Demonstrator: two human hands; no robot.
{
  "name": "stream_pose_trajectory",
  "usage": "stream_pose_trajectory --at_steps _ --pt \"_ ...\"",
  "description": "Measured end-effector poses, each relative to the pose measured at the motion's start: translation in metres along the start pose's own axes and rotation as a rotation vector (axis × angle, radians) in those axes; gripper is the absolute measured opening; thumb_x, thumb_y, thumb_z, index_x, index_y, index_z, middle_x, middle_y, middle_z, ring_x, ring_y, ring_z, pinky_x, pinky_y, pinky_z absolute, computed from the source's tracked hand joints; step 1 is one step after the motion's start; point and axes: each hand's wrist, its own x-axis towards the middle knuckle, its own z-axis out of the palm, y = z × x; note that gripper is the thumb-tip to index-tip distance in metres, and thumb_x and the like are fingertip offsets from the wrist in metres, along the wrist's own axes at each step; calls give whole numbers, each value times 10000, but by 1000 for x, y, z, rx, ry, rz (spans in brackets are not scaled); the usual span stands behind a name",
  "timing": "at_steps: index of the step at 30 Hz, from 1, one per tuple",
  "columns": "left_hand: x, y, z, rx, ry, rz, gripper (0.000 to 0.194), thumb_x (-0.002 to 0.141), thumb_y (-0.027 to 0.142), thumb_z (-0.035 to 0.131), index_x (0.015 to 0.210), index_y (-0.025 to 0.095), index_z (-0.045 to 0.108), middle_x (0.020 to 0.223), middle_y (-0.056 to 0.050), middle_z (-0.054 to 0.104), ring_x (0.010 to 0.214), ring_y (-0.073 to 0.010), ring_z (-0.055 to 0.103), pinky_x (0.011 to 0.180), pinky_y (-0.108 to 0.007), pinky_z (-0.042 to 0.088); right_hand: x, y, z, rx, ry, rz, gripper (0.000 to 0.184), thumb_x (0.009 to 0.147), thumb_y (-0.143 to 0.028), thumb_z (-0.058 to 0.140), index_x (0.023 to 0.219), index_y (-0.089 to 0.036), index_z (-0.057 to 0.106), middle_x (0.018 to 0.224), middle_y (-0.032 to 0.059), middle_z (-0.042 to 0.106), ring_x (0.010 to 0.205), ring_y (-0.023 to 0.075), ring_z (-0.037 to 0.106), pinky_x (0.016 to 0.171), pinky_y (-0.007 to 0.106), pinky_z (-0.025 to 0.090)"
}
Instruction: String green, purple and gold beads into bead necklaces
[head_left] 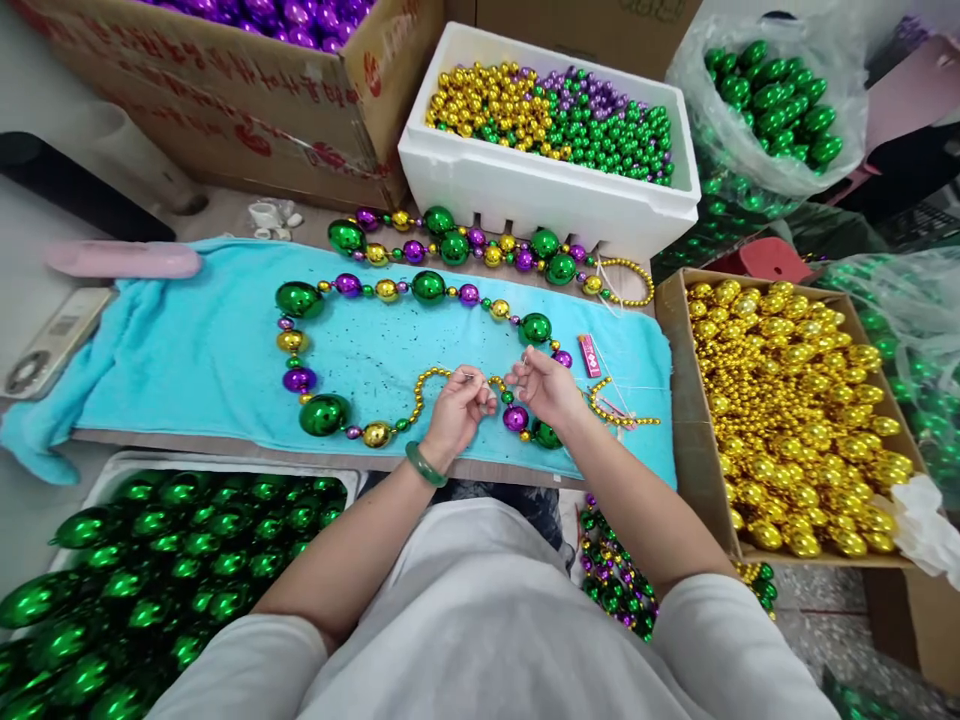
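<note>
A bead necklace of large green, purple and gold beads lies in a loop on the turquoise towel. My left hand is closed in a pinch on a thin string at the necklace's near side, beside its small gold beads. Just to the right, my right hand also pinches, above a purple bead; whatever sits between its fingertips is too small to make out. A short strand of gold beads and a small pink packet lie right of this hand.
Finished-looking bead strands lie behind the towel, before a white foam box of small beads. A carton of gold beads stands right; a tray of green beads is near left. A purple-bead carton stands at back left.
</note>
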Motion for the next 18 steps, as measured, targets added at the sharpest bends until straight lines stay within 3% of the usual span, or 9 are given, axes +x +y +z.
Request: stream_pose_trajectory --at_steps 5,12,18 --pt "0 10 1 -91 30 -10 303 710 246 758 804 208 473 563 51 489 764 -175 661 555 -206 466 5 5 8 39 56 -21 389 771 -349 710 735 -217 346 529 -88 391 432 66 416 352 153 198" --pt "2 13 2 -96 45 19 295 728 254 750 788 210 465 572 62 471 664 -126 614 538 -201 457 6 8 12 -63 95 -58 428 730 -399 722 737 -222 332 539 -90 376 435 66 403 353 165 189" --pt "2 14 1 -113 44 -2 321 717 273 764 802 213 460 570 60 480 693 -143 630 523 -193 417 5 9 11 -90 68 -74 447 690 -398 725 738 -226 315 539 -98 357 437 64 390 373 169 181"
